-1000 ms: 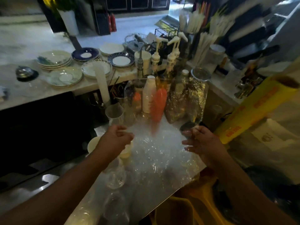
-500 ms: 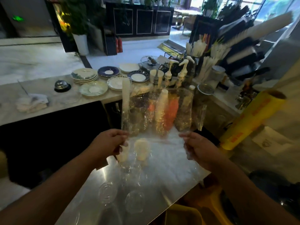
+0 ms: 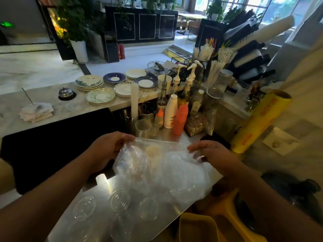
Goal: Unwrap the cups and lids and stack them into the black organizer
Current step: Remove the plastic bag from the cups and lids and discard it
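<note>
We hold the wrap (image 3: 157, 165) by its top edge, the left hand (image 3: 106, 151) pinching one corner and the right hand (image 3: 211, 154) the other, both arms reaching forward over the counter (image 3: 174, 212). We should pull it away slowly, so that the lids (image 3: 120, 200) beneath stay flat; the organizer (image 3: 251, 55) stands far right

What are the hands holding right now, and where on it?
Both hands hold one clear plastic wrapper: the left hand has its grip on the upper left corner, the right hand on the upper right corner.
</note>
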Demonstrator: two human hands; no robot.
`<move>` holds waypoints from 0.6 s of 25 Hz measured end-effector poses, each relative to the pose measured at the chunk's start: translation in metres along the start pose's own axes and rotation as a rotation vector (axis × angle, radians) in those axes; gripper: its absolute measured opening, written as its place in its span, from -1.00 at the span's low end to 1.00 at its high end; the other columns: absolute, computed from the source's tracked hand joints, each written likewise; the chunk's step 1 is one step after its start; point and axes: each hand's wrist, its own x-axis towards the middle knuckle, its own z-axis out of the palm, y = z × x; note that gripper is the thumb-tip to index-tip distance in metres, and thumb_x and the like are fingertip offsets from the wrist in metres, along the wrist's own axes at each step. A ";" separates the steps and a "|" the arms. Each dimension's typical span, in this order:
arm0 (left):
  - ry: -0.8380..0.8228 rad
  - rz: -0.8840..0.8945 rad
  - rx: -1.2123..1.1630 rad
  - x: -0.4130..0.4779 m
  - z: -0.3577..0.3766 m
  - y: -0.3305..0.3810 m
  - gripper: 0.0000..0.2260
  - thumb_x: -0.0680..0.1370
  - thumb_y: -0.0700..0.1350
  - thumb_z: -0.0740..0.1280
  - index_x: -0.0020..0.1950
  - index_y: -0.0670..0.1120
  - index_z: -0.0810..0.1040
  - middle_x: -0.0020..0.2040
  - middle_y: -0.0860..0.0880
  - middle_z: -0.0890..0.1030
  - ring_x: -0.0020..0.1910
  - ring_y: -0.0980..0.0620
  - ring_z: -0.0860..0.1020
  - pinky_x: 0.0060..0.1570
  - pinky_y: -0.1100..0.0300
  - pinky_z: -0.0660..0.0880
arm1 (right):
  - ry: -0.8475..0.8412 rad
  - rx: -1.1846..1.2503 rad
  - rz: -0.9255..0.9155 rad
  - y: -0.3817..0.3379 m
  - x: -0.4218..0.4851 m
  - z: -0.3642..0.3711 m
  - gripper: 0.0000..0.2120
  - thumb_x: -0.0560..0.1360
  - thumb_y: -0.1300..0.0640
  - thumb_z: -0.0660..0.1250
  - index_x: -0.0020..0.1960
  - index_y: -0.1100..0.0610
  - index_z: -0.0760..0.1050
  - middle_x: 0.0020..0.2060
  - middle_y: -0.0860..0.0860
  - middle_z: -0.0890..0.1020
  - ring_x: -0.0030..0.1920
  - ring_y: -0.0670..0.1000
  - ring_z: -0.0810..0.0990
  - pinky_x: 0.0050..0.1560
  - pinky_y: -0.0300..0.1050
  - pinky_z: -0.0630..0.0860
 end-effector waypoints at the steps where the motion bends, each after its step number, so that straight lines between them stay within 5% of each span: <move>1: -0.028 -0.004 -0.044 0.001 0.004 0.004 -0.81 0.62 -0.04 0.29 0.04 0.05 0.72 0.02 -0.07 0.72 -0.06 -0.03 0.69 -0.02 0.07 0.58 | -0.024 -0.076 -0.008 0.002 -0.002 -0.007 -0.53 0.54 0.40 0.20 -0.06 -0.08 0.74 -0.03 -0.04 0.73 -0.01 0.00 0.67 -0.03 -0.06 0.59; 4: -0.011 0.201 0.166 0.008 0.027 0.017 -0.76 0.54 -0.15 0.43 0.09 0.19 0.64 -0.01 0.10 0.70 -0.09 0.09 0.69 -0.10 0.11 0.60 | 0.026 -0.241 -0.065 0.009 -0.004 -0.025 -0.64 0.50 0.30 0.28 -0.06 -0.14 0.67 -0.02 0.08 0.68 -0.06 0.12 0.64 -0.02 0.12 0.60; 6: 0.014 0.328 0.302 0.017 0.054 0.033 -0.65 0.54 -0.22 0.43 0.08 0.27 0.58 -0.05 0.15 0.67 -0.10 0.19 0.66 -0.20 0.24 0.58 | 0.147 -0.340 -0.139 0.012 -0.004 -0.030 -0.74 0.45 0.09 0.37 -0.01 -0.28 0.53 -0.04 -0.07 0.62 -0.14 -0.10 0.60 -0.20 -0.11 0.58; 8: -0.021 0.430 0.413 0.026 0.087 0.050 -0.58 0.55 -0.21 0.42 0.10 0.36 0.53 -0.07 0.11 0.65 -0.09 0.21 0.63 -0.23 0.28 0.57 | 0.179 -0.493 -0.209 0.017 -0.002 -0.034 -0.56 0.41 -0.14 0.42 0.22 -0.39 0.37 0.13 -0.30 0.48 0.03 -0.23 0.52 -0.14 -0.32 0.45; 11: -0.084 0.564 0.575 0.035 0.129 0.072 -0.60 0.57 -0.16 0.39 0.21 0.34 0.47 -0.02 0.19 0.61 -0.03 0.26 0.59 -0.07 0.24 0.58 | 0.109 -0.623 -0.231 0.024 0.005 -0.041 -0.29 0.37 -0.29 0.45 0.44 -0.32 0.22 0.19 -0.38 0.32 0.09 -0.28 0.41 -0.10 -0.38 0.36; 15: -0.032 0.680 0.672 0.050 0.174 0.087 -0.64 0.57 -0.04 0.38 0.28 0.30 0.42 0.08 0.26 0.61 0.10 0.24 0.57 0.03 0.19 0.55 | 0.087 -0.479 -0.216 0.033 0.019 -0.061 -0.78 0.54 0.00 0.40 0.18 -0.13 0.59 0.03 -0.21 0.65 -0.07 -0.19 0.62 -0.01 -0.03 0.63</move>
